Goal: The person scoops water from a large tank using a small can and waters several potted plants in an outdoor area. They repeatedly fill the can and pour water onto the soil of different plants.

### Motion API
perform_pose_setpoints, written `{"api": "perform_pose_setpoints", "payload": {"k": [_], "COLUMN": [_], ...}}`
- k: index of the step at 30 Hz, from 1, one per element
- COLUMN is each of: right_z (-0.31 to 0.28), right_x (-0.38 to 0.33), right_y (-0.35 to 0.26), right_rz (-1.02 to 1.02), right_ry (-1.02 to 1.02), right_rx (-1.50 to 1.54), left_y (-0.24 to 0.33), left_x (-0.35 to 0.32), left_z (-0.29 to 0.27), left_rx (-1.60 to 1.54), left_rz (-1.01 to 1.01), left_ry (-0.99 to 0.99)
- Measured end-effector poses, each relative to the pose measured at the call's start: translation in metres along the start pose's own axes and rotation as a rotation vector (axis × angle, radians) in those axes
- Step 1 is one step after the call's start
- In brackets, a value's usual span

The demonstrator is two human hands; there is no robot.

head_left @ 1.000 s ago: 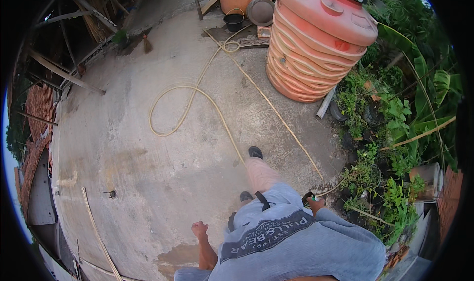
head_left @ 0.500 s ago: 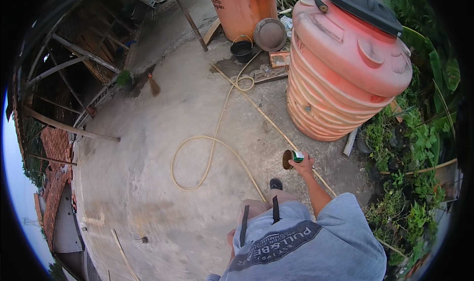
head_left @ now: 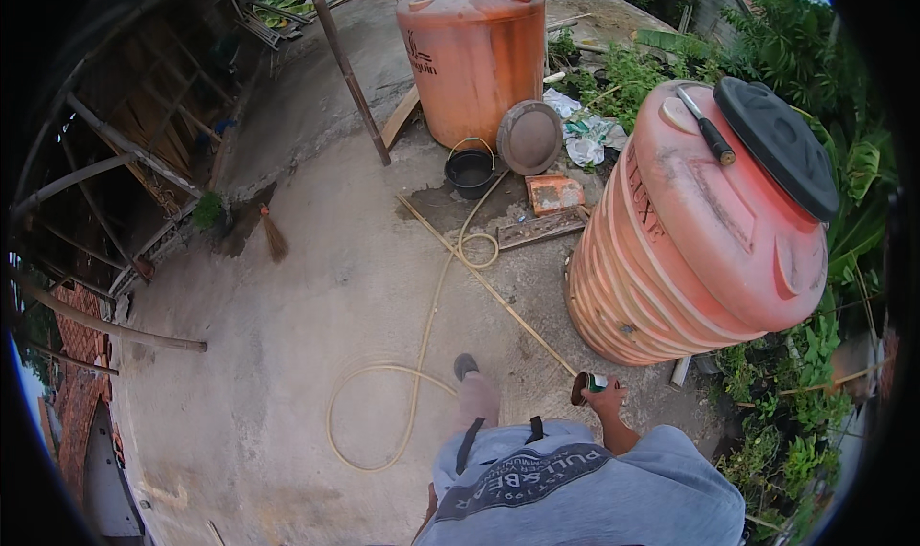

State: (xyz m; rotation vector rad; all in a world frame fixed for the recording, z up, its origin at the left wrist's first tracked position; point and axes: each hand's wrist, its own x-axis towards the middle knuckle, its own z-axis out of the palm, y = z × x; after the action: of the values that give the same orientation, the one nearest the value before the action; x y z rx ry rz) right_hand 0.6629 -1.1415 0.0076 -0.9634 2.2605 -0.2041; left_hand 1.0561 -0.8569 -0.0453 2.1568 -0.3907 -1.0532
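In my right hand [head_left: 609, 400] is a small open tin can [head_left: 582, 389] with a green and white label. Its brown mouth points to the left, and my fingers wrap round its side. The can is off the ground, close to the end of a long straight pole [head_left: 508, 302] lying on the concrete. Only a sliver of my left arm [head_left: 428, 500] shows beside my grey shirt; the fingers there are hidden. A yellowish hose [head_left: 419, 373] lies looped on the ground ahead of my feet.
A ribbed orange tank [head_left: 661, 258] with a black lid [head_left: 776, 143] stands at the right, a black-handled knife [head_left: 714, 139] on top. Farther off are another orange tank [head_left: 479, 67], a black bucket [head_left: 470, 170], a round grey lid [head_left: 530, 137], and a post [head_left: 350, 76]. A broom [head_left: 274, 237] lies left.
I have stepped forward, and a different foot shows in front. The view has tilted up, so the far tank shows more fully. The can stays in my right hand.
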Motion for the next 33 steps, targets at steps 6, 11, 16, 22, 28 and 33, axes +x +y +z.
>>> {"api": "perform_pose_setpoints", "payload": {"k": [6, 11, 16, 22, 28, 33], "right_z": [-0.002, 0.044, 0.110, 0.119, 0.152, 0.202], "right_x": [-0.008, 0.033, 0.138, 0.183, 0.222, 0.254], "right_y": [-0.068, -0.201, -0.305, -0.575, -0.716, -0.775], "right_rz": [0.268, 0.173, 0.052, 0.119, 0.010, 0.173], "right_ry": [0.041, 0.139, 0.105, -0.442, -0.512, -0.461], "right_rx": [-0.118, -0.005, 0.372, 0.669, 0.608, 0.759], "left_y": [0.143, 0.297, 0.425, 0.506, 0.588, 0.591], "left_x": [0.171, 0.310, 0.395, 0.464, 0.530, 0.630], "left_z": [-0.029, -0.040, -0.010, 0.028, 0.031, 0.009], "left_rx": [0.170, -0.136, -0.241, -0.164, -0.396, 0.022], "left_rz": [0.136, -0.074, 0.079, 0.007, -0.124, -0.111], "left_ry": [-0.243, -0.137, -0.169, -0.339, -0.267, -0.339]}}
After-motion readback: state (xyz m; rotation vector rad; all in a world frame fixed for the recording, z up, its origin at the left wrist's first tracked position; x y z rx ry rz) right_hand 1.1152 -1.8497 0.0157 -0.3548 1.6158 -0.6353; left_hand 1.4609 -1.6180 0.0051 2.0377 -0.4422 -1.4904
